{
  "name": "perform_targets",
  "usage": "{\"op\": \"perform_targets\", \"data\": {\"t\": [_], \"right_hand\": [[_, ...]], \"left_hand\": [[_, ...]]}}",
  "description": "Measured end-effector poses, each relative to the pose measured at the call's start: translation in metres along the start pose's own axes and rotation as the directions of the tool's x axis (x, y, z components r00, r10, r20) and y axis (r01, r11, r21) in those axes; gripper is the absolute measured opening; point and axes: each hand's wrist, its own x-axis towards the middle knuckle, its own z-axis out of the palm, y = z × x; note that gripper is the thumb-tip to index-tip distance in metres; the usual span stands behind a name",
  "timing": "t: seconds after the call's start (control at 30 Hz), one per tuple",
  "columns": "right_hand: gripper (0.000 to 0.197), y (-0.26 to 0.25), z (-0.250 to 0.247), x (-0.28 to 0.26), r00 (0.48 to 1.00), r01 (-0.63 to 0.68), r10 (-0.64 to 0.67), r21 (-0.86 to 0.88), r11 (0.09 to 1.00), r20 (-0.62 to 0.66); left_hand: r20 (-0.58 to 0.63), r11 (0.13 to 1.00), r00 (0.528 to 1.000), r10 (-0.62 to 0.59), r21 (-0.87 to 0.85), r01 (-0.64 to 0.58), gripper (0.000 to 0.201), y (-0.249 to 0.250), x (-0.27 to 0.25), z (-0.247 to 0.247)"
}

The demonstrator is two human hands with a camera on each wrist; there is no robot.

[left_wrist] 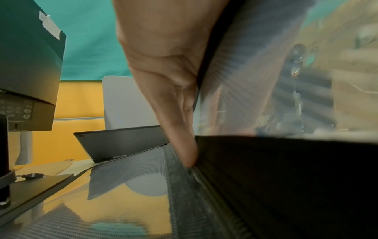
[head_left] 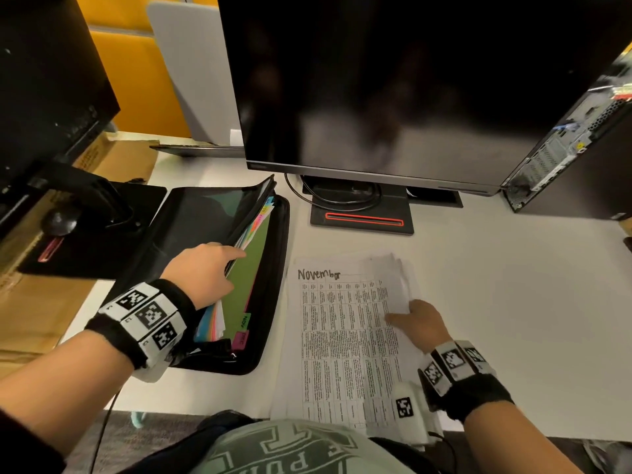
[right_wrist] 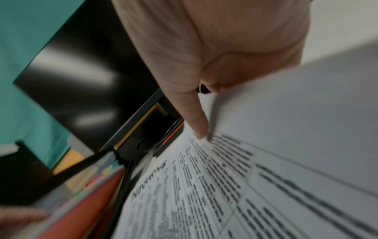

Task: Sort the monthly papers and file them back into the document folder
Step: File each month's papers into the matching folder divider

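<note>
A black zip document folder [head_left: 277, 268] lies open on the white desk, left of centre, with coloured tabbed dividers inside. My left hand [head_left: 208, 268] holds back a bundle of dividers, thumb [left_wrist: 182, 142] outside and fingers tucked behind, which bares a green divider [head_left: 254, 268] tabbed NOV. Right of the folder [right_wrist: 90, 203] lies a stack of printed papers, and the top sheet [head_left: 342, 336] is headed "November". My right hand [head_left: 420, 323] pinches that sheet's right edge. Its thumb [right_wrist: 197, 118] presses on the print [right_wrist: 204, 186] while the edge curls up over hidden fingers.
A dark monitor [head_left: 393, 80] on a stand [head_left: 362, 217] with a looped cable is just behind the papers. A PC tower [head_left: 574, 148] stands at the right, a second monitor [head_left: 44, 80] and flat cardboard [head_left: 41, 309] at the left. A dark tablet-like slab [left_wrist: 120, 142] leans behind the folder.
</note>
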Motion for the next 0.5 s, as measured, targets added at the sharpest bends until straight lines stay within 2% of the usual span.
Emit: {"op": "perform_targets", "data": {"t": [0.07, 0.13, 0.17, 0.23, 0.33, 0.43, 0.5], "right_hand": [[0.011, 0.01, -0.006, -0.013, 0.995, -0.032, 0.016, 0.162, 0.986, 0.101], [0.013, 0.019, -0.006, -0.022, 0.982, -0.086, 0.039, 0.25, 0.964, 0.186], [0.014, 0.022, -0.006, -0.024, 0.983, -0.072, 0.022, 0.27, 0.96, 0.183], [0.019, 0.023, -0.009, -0.026, 0.995, -0.015, -0.02, 0.34, 0.94, 0.1], [0.027, 0.009, -0.027, -0.026, 0.999, 0.048, -0.052, 0.526, 0.849, -0.006], [0.034, -0.015, -0.049, -0.031, 0.992, 0.104, -0.124, 0.634, 0.766, -0.014], [0.034, -0.029, -0.056, -0.033, 0.985, 0.105, -0.171, 0.645, 0.757, 0.039]], "left_hand": [[-0.009, 1.0, 1.0, 0.003, -0.023, -0.003, 0.06, 0.0, -0.001, -0.001], [-0.015, 0.999, 1.0, 0.003, -0.047, -0.004, 0.06, 0.0, -0.001, -0.002], [-0.017, 0.999, 1.0, 0.002, -0.054, -0.003, 0.06, 0.0, -0.001, -0.002], [-0.019, 0.998, 1.0, -0.002, -0.065, 0.001, 0.06, 0.0, -0.001, -0.002], [-0.022, 0.997, 1.0, -0.006, -0.076, 0.004, 0.06, 0.0, -0.001, -0.002], [-0.026, 0.997, 1.0, -0.004, -0.072, 0.002, 0.06, 0.0, -0.001, -0.002], [-0.026, 0.998, 1.0, -0.003, -0.068, 0.002, 0.06, 0.0, -0.001, -0.002]]}}
